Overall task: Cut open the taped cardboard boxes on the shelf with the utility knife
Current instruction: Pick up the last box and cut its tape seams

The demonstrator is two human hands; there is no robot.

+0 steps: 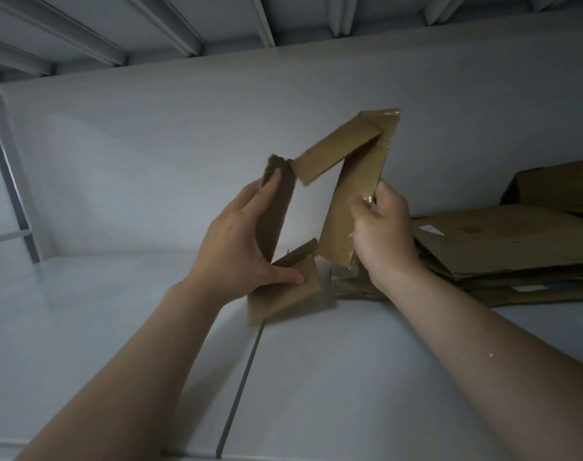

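Observation:
A small brown cardboard box, opened at both ends so that I see the wall through it, is held up above the grey shelf. My left hand grips its left wall, fingers along the outside and thumb pressing the lower flap. My right hand pinches the right wall, where shiny clear tape shows at the edge. The top flap sticks out to the upper right. No utility knife is in view.
A stack of flattened cardboard boxes lies on the shelf at the right, against the back wall. A dark seam runs across the shelf surface. A metal upright stands at the left. Shelf beams run overhead.

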